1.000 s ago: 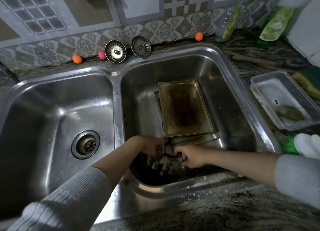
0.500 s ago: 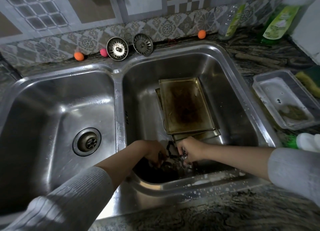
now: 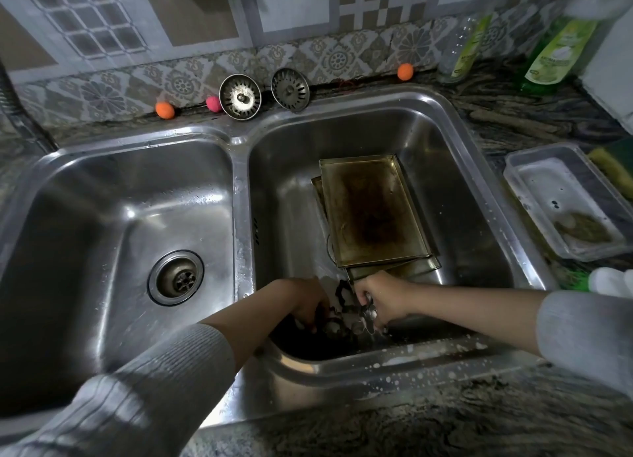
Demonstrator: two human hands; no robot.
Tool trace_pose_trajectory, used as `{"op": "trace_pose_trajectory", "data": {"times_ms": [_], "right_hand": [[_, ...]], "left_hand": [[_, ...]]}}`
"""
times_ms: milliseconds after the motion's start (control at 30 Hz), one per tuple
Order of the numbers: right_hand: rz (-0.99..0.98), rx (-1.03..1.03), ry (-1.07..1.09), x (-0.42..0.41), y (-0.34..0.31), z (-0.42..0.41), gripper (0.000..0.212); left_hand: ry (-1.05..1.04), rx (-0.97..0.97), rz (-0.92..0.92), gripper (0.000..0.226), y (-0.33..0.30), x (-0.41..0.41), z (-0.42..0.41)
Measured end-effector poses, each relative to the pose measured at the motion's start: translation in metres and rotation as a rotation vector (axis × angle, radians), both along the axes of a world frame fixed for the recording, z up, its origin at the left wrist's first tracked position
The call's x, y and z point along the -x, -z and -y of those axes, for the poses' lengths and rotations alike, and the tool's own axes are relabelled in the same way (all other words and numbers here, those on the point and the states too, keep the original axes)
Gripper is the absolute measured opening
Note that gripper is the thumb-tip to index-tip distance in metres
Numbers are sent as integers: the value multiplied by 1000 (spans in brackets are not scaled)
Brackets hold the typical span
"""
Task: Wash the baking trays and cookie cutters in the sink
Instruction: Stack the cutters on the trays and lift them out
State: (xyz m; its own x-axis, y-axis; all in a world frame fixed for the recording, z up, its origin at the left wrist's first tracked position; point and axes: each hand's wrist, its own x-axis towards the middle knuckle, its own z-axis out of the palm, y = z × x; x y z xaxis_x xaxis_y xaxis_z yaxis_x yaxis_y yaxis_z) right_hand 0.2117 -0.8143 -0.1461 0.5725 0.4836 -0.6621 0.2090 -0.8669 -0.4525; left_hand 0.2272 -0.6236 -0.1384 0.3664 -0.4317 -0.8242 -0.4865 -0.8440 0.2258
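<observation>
Both hands have shifted slightly among the cookie cutters [image 3: 346,314] at the near end of the right basin [image 3: 287,196] — right hand [image 3: 380,301] in a clenched grip on some, left hand [image 3: 308,306] probably likewise, though shadow obscures it. Stacked baking trays [image 3: 371,213] lie unwashed just beyond — washing has barely begun.

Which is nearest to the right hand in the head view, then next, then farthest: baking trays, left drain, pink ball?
From the right hand:
1. Baking trays, just behind it, same basin.
2. Left drain, in the other basin.
3. Pink ball, back ledge by the wall.
</observation>
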Motion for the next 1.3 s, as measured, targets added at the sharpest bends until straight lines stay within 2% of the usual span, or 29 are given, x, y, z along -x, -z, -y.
{"op": "trace_pose_trajectory", "data": {"times_ms": [267,467,667,867,1000,1167,1300], "right_hand": [[9,23,-2,9,11,2,61],[7,-15,75,8,8,3,48],[-62,-52,186,2,-5,8,51],[-204,-47,194,-6,-13,14,55],[-325,-101,215,-14,-20,20,43],[-417,-88,134,-25,-27,26,29],[-581,-115,252,-33,-31,30,31]], "left_hand": [[23,37,87,55,1,6,1],[75,18,165,55,6,14,6],[168,-47,208,52,11,16,7],[158,-66,234,49,3,12,2],[131,-60,250,49,-5,5,-1],[77,-27,281,46,-16,-3,-9],[9,17,290,48,-24,-8,-14]]}}
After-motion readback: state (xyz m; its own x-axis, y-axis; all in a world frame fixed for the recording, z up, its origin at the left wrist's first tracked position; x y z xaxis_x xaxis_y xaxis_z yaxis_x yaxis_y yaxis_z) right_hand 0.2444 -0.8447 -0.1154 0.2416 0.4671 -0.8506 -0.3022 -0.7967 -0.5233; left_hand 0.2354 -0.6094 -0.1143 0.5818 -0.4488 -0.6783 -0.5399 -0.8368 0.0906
